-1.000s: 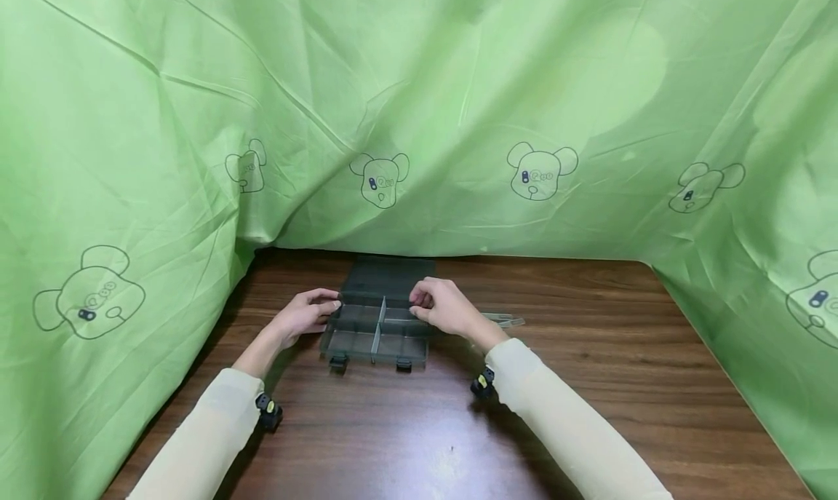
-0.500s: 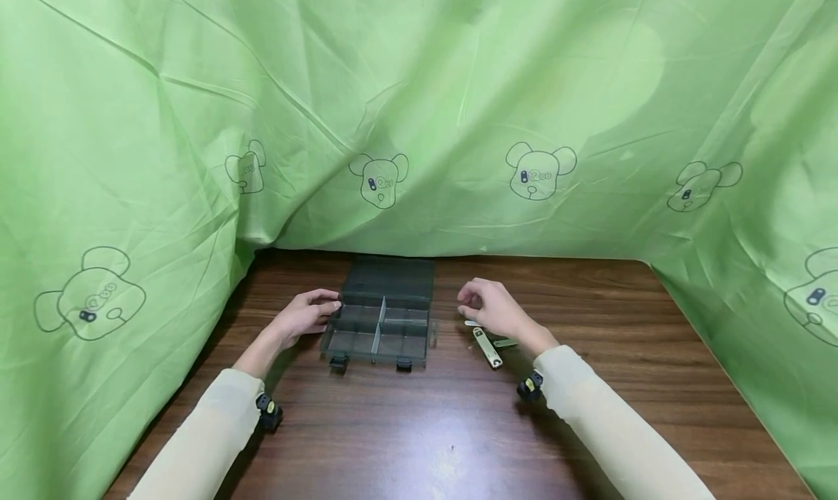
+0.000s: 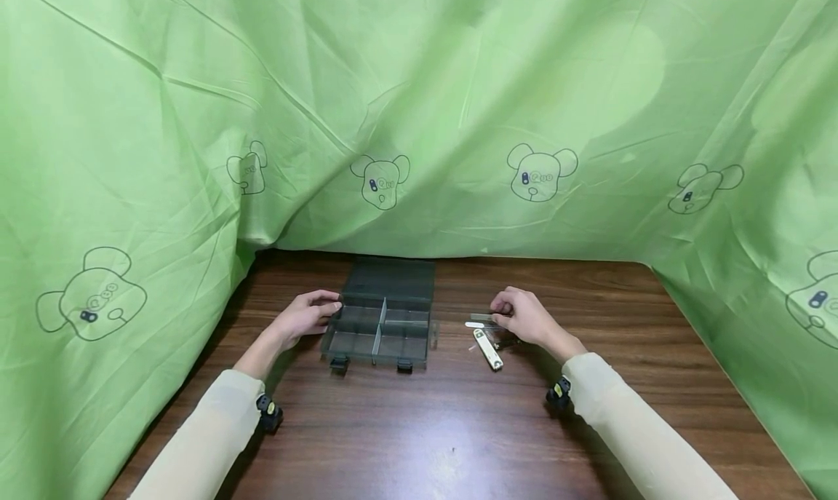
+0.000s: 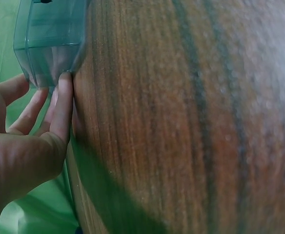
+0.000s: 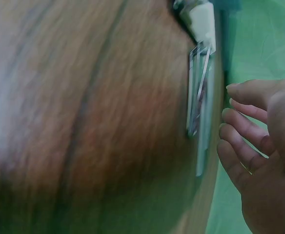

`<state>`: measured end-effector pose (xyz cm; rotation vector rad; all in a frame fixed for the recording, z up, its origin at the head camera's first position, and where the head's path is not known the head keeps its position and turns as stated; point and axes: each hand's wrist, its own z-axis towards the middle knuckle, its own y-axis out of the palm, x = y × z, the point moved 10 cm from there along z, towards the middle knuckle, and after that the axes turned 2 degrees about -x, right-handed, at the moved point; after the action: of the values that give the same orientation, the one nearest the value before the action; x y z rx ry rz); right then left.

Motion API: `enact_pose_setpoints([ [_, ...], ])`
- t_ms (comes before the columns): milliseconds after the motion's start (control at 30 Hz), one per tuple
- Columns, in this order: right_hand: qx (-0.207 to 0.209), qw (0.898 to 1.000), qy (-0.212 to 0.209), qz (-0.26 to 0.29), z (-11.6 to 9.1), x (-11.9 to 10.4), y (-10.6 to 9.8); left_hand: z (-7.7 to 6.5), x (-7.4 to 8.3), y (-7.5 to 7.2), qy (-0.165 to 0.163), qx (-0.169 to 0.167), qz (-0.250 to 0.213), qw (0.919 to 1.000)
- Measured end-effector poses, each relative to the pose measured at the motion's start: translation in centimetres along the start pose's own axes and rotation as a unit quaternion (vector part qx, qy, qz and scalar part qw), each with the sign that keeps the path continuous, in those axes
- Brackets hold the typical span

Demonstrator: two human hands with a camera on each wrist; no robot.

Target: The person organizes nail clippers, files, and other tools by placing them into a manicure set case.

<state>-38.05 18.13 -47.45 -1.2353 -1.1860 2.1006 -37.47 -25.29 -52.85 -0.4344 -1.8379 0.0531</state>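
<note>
A translucent dark grey compartment box (image 3: 402,349) stands on the table with its lid folded back. My left hand (image 3: 306,316) holds its left end; in the left wrist view the thumb and fingertips meet the clear end wall of the box (image 4: 50,53). To the right of the box, my right hand (image 3: 527,316) hovers over a small group of things, its fingers loosely bent and nothing between them. Nearest the front of that group lies a pale nail clipper (image 3: 487,349). Behind it are a white-ended strip (image 3: 475,324) and a clear flat strip (image 3: 481,316), partly hidden by the hand.
Thin upright dividers (image 3: 380,325) split the box into compartments, and two black latches (image 3: 404,365) hang at its front. Green cloth (image 3: 458,194) printed with bear faces closes off the back and sides of the brown wooden table (image 3: 366,427).
My right hand has moved right, from over the box to above the small things, uncovering the nail clipper and strips. My left hand has stayed at the box's left end.
</note>
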Motion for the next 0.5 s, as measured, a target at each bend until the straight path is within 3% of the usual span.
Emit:
enact_pose_setpoints([
  [500,-0.008,1.000,0.006,-0.008,-0.03,0.84,0.96,-0.23,0.23,0.07,0.006,-0.001,0.004,1.0000],
])
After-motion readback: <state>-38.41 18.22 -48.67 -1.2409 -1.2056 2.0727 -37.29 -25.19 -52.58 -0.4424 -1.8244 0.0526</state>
